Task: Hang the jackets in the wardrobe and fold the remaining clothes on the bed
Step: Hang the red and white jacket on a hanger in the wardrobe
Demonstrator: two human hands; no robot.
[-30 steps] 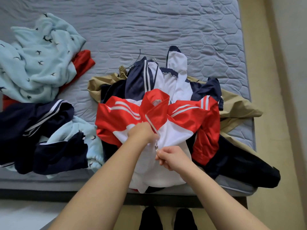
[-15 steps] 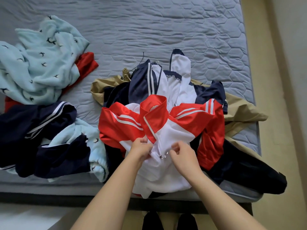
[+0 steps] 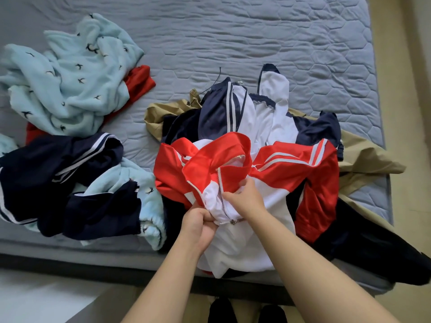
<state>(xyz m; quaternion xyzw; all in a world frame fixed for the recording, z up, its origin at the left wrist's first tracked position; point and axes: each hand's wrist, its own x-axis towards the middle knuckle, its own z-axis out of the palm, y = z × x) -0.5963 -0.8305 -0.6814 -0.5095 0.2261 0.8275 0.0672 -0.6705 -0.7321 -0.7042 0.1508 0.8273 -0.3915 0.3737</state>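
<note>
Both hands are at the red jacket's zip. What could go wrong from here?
White cloth is bunched under the left hand right beside the zip, so it may catch in the slider. The jacket lies atop a pile at the bed's edge, with a dark garment hanging over; lifting the jacket might drag that off.

You are looking at a red-and-white jacket (image 3: 291,169) whose smooth cloth is catching the light with a glossy sheen. Its zip pull (image 3: 232,221) is glinting like metal. The pale blue garment (image 3: 70,85) is looking fuzzy and matt, the grey mattress (image 3: 256,38) quilted matt cloth, and the tan jacket (image 3: 363,157) smooth and dull.
</note>
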